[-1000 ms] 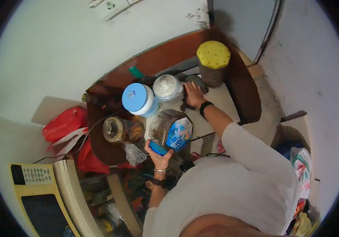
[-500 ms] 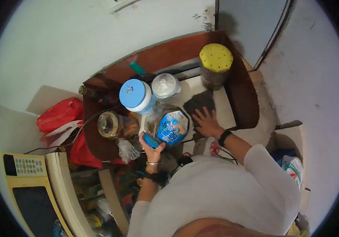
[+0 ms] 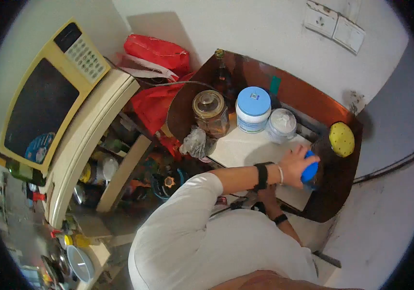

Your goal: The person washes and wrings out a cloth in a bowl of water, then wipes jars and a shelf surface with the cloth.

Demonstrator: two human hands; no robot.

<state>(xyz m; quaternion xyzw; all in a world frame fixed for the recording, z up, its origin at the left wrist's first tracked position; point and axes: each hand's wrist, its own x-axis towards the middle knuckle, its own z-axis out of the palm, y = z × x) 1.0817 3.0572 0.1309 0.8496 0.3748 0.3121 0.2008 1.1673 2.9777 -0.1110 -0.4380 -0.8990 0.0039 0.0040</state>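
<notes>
My left hand (image 3: 294, 166) is closed around the top of a jar with a blue lid (image 3: 309, 167), at the right side of the cream-topped table. The jar's see-through body is only partly visible beyond my fingers. Just past it stands a dark canister with a yellow dotted lid (image 3: 341, 139). My left forearm crosses in front of me. Below that forearm is my right hand (image 3: 266, 194), near the table's front edge, its fingers hidden.
On the table (image 3: 233, 146) stand a white tub with a blue lid (image 3: 253, 110), a clear-lidded container (image 3: 281, 125), a glass jar (image 3: 211, 113) and a dark bottle (image 3: 223, 75). A crumpled plastic bag (image 3: 196, 143) lies at its left edge. Further left is a microwave (image 3: 42, 111).
My left hand has carried the blue-lidded jar from mid-table to the right side. My right hand has drawn back from the dark patch to the front edge. The view has turned left.
</notes>
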